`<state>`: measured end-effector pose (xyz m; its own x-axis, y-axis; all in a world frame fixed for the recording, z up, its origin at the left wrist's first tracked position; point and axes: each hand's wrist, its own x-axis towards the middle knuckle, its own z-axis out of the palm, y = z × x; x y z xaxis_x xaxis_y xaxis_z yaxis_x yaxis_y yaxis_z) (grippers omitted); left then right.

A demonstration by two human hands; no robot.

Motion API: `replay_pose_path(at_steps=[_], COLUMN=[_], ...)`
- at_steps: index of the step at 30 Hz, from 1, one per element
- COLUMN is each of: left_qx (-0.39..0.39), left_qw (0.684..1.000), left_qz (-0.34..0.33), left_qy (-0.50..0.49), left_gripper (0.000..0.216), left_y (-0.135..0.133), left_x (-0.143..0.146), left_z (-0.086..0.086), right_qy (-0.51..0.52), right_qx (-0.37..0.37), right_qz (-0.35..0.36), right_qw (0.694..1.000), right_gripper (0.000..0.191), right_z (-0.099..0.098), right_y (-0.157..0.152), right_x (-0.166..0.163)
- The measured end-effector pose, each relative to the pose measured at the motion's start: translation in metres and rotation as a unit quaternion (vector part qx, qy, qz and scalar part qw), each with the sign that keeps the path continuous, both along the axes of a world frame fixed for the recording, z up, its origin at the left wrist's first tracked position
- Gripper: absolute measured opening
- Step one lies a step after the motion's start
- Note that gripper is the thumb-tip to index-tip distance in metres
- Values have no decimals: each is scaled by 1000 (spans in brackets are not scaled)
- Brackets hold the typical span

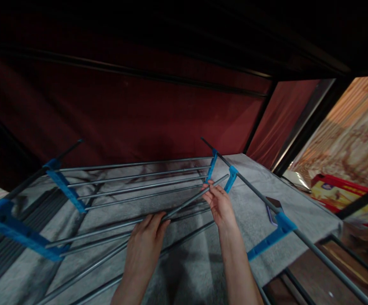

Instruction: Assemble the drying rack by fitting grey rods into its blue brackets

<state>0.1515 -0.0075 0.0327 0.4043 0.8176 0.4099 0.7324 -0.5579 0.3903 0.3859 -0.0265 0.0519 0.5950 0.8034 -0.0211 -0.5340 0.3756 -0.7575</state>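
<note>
My left hand (147,237) is curled palm-down over a grey metal tube (187,202). My right hand (218,201) closes its thumb and fingers on that tube close to its right end, which sticks out tilted upward. The tube slants across a rack of grey tubes and blue plastic brackets. At the left are two brackets, a far one (65,186) and a near one (25,231), with tubes in them. On the right, several brackets sit along a long tube (257,192); the middle one (231,178) is just beyond my right fingertips. My left hand hides part of the tubes.
Under the rack lies a grey cloth (311,214). A bundle of grey tubes (21,228) rests at the left, and a phone (271,212) lies at the right. Dark frame bars and red fabric (158,118) enclose the back. A red-and-yellow box (346,195) is beyond the right edge.
</note>
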Motion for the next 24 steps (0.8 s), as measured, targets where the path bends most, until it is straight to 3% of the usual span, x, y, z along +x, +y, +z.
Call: replay_pose_path(at_steps=[8,20,24], left_qx=[90,54,54], left_qw=[996,998,996], left_qz=[3,4,12], left_qy=[12,31,72], left_gripper=[29,17,28], left_y=[0,-2,-6], left_x=[6,3,2], left_z=[5,8,10], right_qy=[18,7,-6], right_qx=[0,-21,-20], right_qz=[-18,-5,4], right_qw=[1000,1000,1000], right_gripper=[24,27,26], right_z=[4,0,-7], right_y=[-4,-4,-4], right_x=[10,11,14])
